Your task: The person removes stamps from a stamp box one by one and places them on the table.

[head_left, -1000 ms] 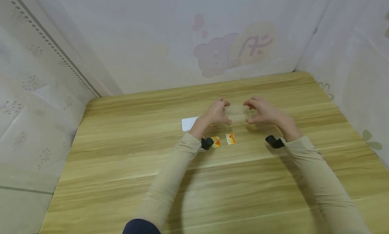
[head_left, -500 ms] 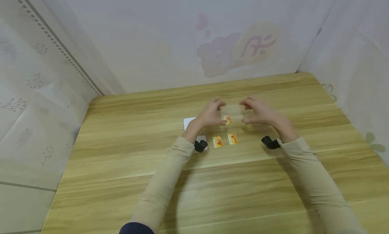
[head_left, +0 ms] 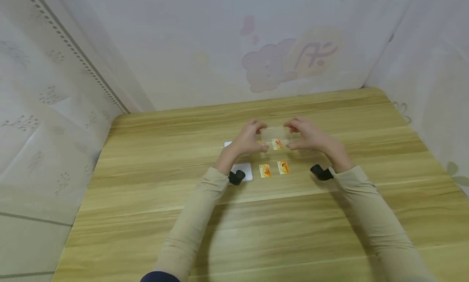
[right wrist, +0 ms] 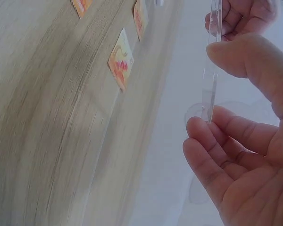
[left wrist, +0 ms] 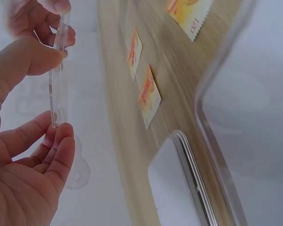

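Between both hands hangs a thin, clear rectangular plastic plate (head_left: 275, 132), raised over the table. My left hand (head_left: 248, 138) pinches its left end, thumb on the near edge and fingertips on the far edge. At the opposite end my right hand (head_left: 307, 136) holds it the same way. Seen edge-on in the left wrist view, the plate (left wrist: 56, 94) looks slim and see-through. Below it lies a small orange-and-yellow stamp (head_left: 277, 147) with a toothed edge. Nearer me are two similar stamps, one on the left (head_left: 264, 171) and one on the right (head_left: 283, 167).
A white rounded flat case (head_left: 246, 171) sits under my left wrist, partly covered by a black wrist mount (head_left: 237, 177). Another white flat piece (head_left: 227, 144) lies behind it, mostly hidden by the left hand. Printed curtains (head_left: 190, 62) stand behind the wooden table (head_left: 154, 160).
Both hands, with the clear plate, have shifted left across the table. The back stamp, hidden at first, now shows under the plate. More of the near white case is uncovered.
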{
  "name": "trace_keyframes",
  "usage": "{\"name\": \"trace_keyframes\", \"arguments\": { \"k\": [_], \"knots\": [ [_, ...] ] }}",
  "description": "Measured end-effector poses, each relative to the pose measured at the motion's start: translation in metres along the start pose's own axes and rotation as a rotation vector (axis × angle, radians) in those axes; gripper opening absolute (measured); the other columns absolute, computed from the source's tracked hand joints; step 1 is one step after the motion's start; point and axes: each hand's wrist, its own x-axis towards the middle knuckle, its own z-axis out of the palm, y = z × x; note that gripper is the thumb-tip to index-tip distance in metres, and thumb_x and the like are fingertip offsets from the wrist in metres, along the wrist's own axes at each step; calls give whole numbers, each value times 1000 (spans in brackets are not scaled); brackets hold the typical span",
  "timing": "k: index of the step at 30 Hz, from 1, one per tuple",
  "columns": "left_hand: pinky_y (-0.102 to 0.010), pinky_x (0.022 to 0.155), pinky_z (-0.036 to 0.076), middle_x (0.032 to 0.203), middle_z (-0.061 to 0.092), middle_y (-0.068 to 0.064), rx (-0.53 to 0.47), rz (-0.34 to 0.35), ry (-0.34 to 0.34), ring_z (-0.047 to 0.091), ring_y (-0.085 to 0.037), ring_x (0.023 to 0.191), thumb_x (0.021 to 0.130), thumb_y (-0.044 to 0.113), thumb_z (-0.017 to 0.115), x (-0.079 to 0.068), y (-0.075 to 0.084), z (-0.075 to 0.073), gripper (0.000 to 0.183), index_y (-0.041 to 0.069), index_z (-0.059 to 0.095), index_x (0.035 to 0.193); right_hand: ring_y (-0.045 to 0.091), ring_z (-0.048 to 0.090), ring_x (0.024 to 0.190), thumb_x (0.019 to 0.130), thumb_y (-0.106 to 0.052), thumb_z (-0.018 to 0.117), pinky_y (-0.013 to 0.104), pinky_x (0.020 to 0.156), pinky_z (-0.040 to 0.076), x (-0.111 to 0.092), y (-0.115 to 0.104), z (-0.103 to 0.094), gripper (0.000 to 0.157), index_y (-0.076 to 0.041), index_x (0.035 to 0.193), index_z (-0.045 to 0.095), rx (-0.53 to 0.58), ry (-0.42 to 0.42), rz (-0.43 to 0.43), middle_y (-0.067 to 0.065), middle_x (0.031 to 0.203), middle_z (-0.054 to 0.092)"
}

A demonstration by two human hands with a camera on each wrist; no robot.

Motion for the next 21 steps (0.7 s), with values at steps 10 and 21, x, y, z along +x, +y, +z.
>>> {"name": "trace_keyframes", "arguments": {
  "k": [10,21],
  "knots": [
    [-33,82,43,120,49,-20,2,-13,18,48,-26,100,69,8,79,-8,-8,-4,65,-7,51,126,34,53,96,72,-6,77,45,84,46,7,-8,6,56,10,120,52,13,-14,-14,25,109,51],
    [-34,82,43,119,49,-21,12,-11,31,48,-27,100,69,9,78,-19,-14,-11,64,-7,51,126,35,53,98,72,-5,77,48,85,46,15,-14,13,57,11,120,51,49,-23,-35,26,112,51]
  ]
}}
